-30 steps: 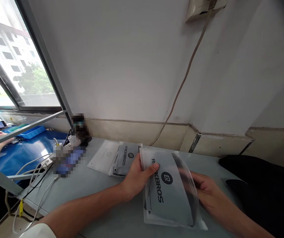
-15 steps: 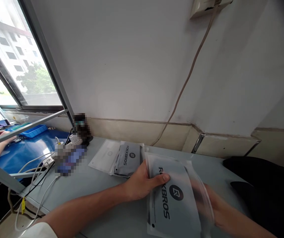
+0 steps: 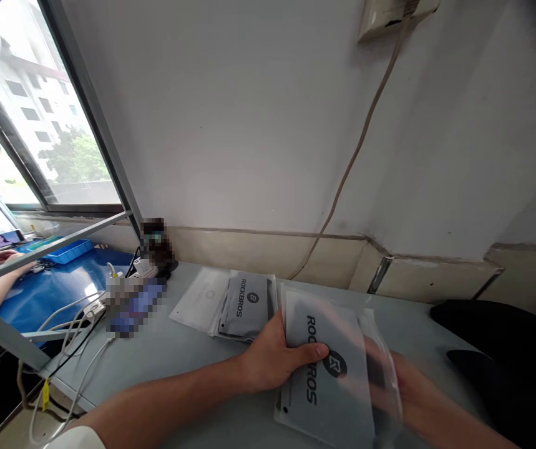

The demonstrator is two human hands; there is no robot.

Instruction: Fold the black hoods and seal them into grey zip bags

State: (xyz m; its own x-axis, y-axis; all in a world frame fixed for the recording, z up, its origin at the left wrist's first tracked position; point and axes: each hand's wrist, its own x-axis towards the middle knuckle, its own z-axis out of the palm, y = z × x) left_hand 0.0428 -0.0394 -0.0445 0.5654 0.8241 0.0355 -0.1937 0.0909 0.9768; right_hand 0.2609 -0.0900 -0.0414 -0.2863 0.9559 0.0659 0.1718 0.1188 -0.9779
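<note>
My left hand (image 3: 268, 358) is closed on the left edge of a frosted plastic zip bag (image 3: 342, 408) printed ROCKBROS, its thumb pressed flat near the round logo. Something dark grey shows through the bag. From the right, my right hand (image 3: 410, 383) reaches into the bag's open side. Its front part shows only faintly through the plastic, so what the fingers do there is unclear. Beyond my left hand, a similar bag with a grey filling (image 3: 249, 305) lies on the table, beside a pale, flat frosted bag (image 3: 202, 299).
On the grey table (image 3: 193, 411), a blurred-out device (image 3: 136, 305) and white cables (image 3: 78, 324) lie at left. Black material (image 3: 497, 355) covers the right side. Past a metal frame, another person's hands (image 3: 5, 257) rest over a blue table (image 3: 75, 274) with a blue tray (image 3: 68, 249).
My left thumb sits slightly further right across the print, over the logo's edge. My right hand remains in the bag's side, slightly shifted. The whole view has shifted a little.
</note>
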